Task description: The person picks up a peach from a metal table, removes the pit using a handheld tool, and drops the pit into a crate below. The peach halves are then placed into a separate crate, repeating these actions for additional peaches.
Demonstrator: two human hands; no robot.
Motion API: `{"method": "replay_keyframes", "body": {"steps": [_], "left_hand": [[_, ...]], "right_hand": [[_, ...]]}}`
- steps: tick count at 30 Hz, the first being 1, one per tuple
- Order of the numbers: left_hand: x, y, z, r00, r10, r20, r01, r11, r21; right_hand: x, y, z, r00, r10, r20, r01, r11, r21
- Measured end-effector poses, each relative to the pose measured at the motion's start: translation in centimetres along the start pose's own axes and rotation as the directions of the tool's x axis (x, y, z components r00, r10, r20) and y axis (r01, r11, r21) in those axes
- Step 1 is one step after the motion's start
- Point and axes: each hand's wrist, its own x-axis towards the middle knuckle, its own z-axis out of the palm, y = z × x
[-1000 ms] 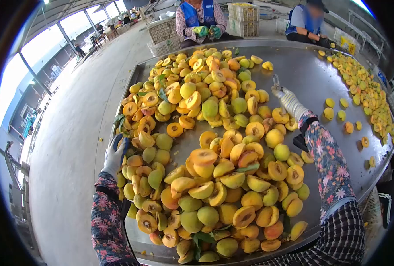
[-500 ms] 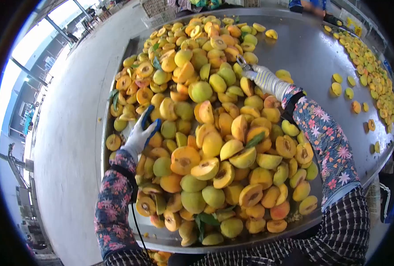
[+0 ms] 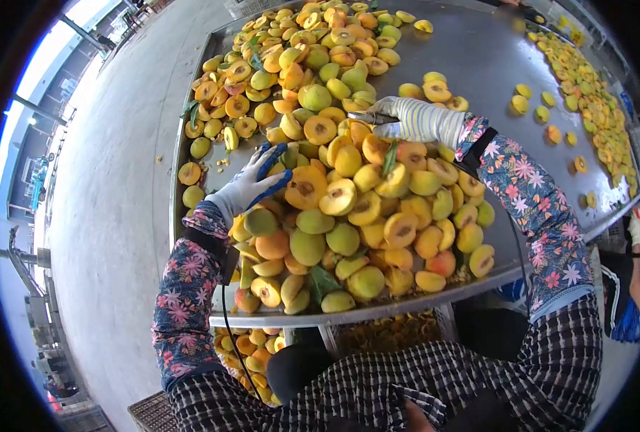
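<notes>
Halved and whole yellow peaches [image 3: 307,247] lie heaped on a metal table, some showing brown pits and some hollow centres. My left hand [image 3: 251,181], in a white glove with blue-coated fingers, rests at the left flank of the near heap. Its fingers are spread and touch a large peach half [image 3: 305,186]. On the far right side of that heap lies my right hand [image 3: 419,119], in a striped glove. It is closed round a metal plier-like tool [image 3: 372,117], whose tip points left over the peaches. A green leaf [image 3: 390,158] lies among the fruit.
The metal table [image 3: 455,59] has a raised near rim. Along its far right side runs another band of peach halves [image 3: 592,108]. Beneath the near edge are containers of peaches [image 3: 251,353]. A person's arm [image 3: 638,288] shows at the right; concrete floor [image 3: 111,237] lies left.
Both hands have moved nearer to me, with peaches bunched closer between them. A gap has opened behind my left hand. The view has tipped downward, showing containers under the table.
</notes>
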Motion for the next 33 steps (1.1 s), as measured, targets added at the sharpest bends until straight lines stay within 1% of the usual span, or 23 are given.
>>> {"method": "replay_keyframes", "body": {"steps": [2, 3, 4, 5, 6, 7, 9, 11, 13, 15, 17, 18, 19, 20, 21, 22, 23, 25, 26, 27, 29, 32, 33], "left_hand": [[-0.7, 2.7, -0.4, 0.998, 0.003, 0.057, -0.014, 0.983, 0.185], [-1.1, 4.7, -0.6, 0.997, 0.003, 0.082, -0.026, 0.961, 0.277], [-1.7, 7.2, -0.1, 1.0, -0.027, -0.004, 0.027, 0.944, 0.329], [-1.9, 9.2, 0.8, 0.992, 0.068, -0.106, -0.021, 0.919, 0.395], [-2.1, 11.0, 2.0, 0.966, 0.166, -0.199, -0.057, 0.885, 0.462], [-2.3, 12.9, 3.3, 0.922, 0.266, -0.28, -0.082, 0.844, 0.53], [-2.8, 16.8, 6.7, 0.85, 0.427, -0.309, -0.167, 0.774, 0.61], [-3.7, 20.4, 10.3, 0.901, 0.373, -0.221, -0.157, 0.756, 0.635], [-3.7, 21.8, 13.2, 0.977, 0.177, -0.12, -0.033, 0.679, 0.734], [-3.8, 21.8, 15.9, 0.958, 0.158, -0.241, 0.028, 0.779, 0.626], [-4.5, 22.4, 17.1, 0.938, 0.171, -0.301, 0.021, 0.84, 0.543], [-5.3, 22.8, 17.7, 0.908, 0.173, -0.381, 0.001, 0.91, 0.415], [-6.2, 23.3, 17.9, 0.872, 0.165, -0.46, -0.034, 0.959, 0.281], [-7.1, 23.9, 17.9, 0.9, 0.008, -0.436, -0.055, 0.994, -0.096], [-9.0, 25.3, 17.5, 0.9, -0.089, -0.427, -0.046, 0.954, -0.296], [-9.4, 24.0, 18.6, 0.931, -0.039, -0.362, -0.221, 0.731, -0.646], [-9.9, 22.4, 19.8, 0.945, 0.048, -0.322, -0.317, 0.361, -0.877], [-14.1, 22.9, 21.2, 0.975, -0.041, -0.22, -0.22, 0.006, -0.976], [-17.2, 24.5, 21.4, 0.976, -0.058, -0.21, -0.216, -0.114, -0.97], [-18.3, 24.4, 22.4, 0.965, -0.022, -0.263, -0.262, -0.176, -0.949], [-20.2, 25.2, 23.9, 0.978, -0.139, -0.154, -0.193, -0.343, -0.919], [-20.1, 24.0, 26.8, 0.941, -0.134, -0.309, -0.336, -0.312, -0.889], [-19.5, 23.6, 26.9, 0.971, -0.162, -0.178, -0.239, -0.544, -0.805]], "right_hand": [[-2.7, -1.3, -0.2, 0.99, -0.117, -0.077, 0.101, 0.977, -0.186], [-4.3, -1.5, -0.1, 0.982, -0.112, -0.153, 0.08, 0.976, -0.201], [-6.1, -2.2, -0.2, 0.967, -0.115, -0.229, 0.063, 0.973, -0.22], [-7.9, -3.7, -0.8, 0.945, -0.123, -0.304, 0.049, 0.97, -0.24], [-9.8, -5.0, -2.1, 0.977, -0.015, -0.215, 0.004, 0.999, -0.051], [-11.7, -5.7, -2.2, 0.963, -0.026, -0.267, 0.034, 0.999, 0.024], [-15.9, -6.5, -1.8, 0.926, -0.053, -0.374, 0.12, 0.98, 0.159], [-20.7, -9.9, -1.7, 0.917, -0.024, -0.398, 0.142, 0.953, 0.268], [-24.6, -11.9, -0.6, 0.901, -0.025, -0.434, 0.23, 0.874, 0.428], [-28.1, -13.8, 0.9, 0.894, 0.055, -0.444, 0.18, 0.864, 0.47], [-30.7, -15.3, 2.5, 0.861, -0.046, -0.507, 0.279, 0.876, 0.394], [-31.8, -15.4, 3.8, 0.884, 0.007, -0.467, 0.264, 0.817, 0.513], [-33.0, -15.6, 5.0, 0.908, 0.05, -0.416, 0.244, 0.745, 0.621], [-34.4, -16.9, 5.9, 0.915, 0.116, -0.387, 0.203, 0.696, 0.689], [-35.9, -18.1, 7.0, 0.921, 0.18, -0.345, 0.158, 0.638, 0.754], [-36.7, -19.0, 8.4, 0.906, 0.216, -0.363, 0.16, 0.619, 0.769], [-37.3, -19.5, 10.0, 0.89, 0.254, -0.38, 0.165, 0.597, 0.785], [-38.1, -19.0, 14.1, 0.9, 0.333, -0.281, 0.118, 0.435, 0.892], [-38.1, -18.3, 16.3, 0.915, 0.294, -0.277, 0.162, 0.362, 0.918], [-38.3, -19.1, 17.3, 0.924, 0.312, -0.22, 0.138, 0.264, 0.955], [-37.9, -18.9, 20.2, 0.929, 0.32, -0.186, 0.096, 0.277, 0.956], [-37.2, -19.5, 22.1, 0.903, 0.247, -0.352, 0.08, 0.708, 0.702], [-36.5, -19.2, 22.4, 0.86, 0.169, -0.482, 0.141, 0.828, 0.542]]}}
